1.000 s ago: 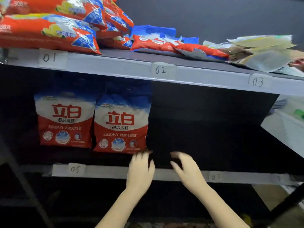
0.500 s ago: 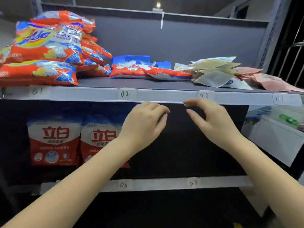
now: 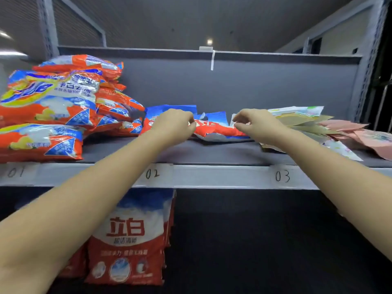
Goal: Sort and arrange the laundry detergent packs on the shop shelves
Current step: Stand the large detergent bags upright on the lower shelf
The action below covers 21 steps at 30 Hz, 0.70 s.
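Both hands up on the top shelf (image 3: 212, 177): left hand (image 3: 174, 126) and right hand (image 3: 256, 126) curl at opposite ends of the flat red-blue pack (image 3: 214, 128) lying by label 02 (image 3: 152, 174); actual grasp can't be confirmed. Orange packs (image 3: 48, 115) stacked left, pale pouches (image 3: 301, 119) right.

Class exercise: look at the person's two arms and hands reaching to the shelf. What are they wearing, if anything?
Nothing shows on them. The left hand and right hand are bare, without gloves, and no rings, watch or bracelets can be seen. Both forearms are uncovered right to the picture's edge, so no sleeve is visible.
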Motion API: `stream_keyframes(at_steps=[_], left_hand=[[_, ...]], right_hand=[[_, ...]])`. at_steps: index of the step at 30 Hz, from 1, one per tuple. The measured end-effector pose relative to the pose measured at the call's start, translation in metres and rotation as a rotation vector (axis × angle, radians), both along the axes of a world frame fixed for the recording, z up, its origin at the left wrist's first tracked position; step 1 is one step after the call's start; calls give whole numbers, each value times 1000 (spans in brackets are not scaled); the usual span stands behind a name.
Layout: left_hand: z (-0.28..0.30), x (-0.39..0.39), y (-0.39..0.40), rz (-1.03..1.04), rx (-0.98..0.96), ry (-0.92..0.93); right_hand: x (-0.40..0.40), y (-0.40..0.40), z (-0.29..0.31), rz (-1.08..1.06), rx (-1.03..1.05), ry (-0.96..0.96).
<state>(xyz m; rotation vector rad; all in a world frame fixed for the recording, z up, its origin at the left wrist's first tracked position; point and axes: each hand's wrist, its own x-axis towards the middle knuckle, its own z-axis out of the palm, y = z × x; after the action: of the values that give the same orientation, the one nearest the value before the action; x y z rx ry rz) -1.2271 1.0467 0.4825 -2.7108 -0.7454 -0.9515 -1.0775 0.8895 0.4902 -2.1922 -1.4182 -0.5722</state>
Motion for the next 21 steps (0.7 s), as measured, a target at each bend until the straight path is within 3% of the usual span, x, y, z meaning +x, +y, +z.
stream_keyframes(at_steps=[5, 8, 14, 16, 21], left_hand=[[23, 40, 46, 164, -79, 167], [21, 61, 67, 213, -134, 234], [4, 83, 92, 218, -243, 117], [8, 82, 88, 140, -402, 33], [4, 89, 68, -343, -1120, -438]], right_hand=[[46, 50, 14, -92, -202, -29], [67, 66, -5, -53, -161, -40], [84, 71, -9, 56, -147, -53], [79, 71, -7, 44, -153, -60], [72, 71, -5, -20, -160, -50]])
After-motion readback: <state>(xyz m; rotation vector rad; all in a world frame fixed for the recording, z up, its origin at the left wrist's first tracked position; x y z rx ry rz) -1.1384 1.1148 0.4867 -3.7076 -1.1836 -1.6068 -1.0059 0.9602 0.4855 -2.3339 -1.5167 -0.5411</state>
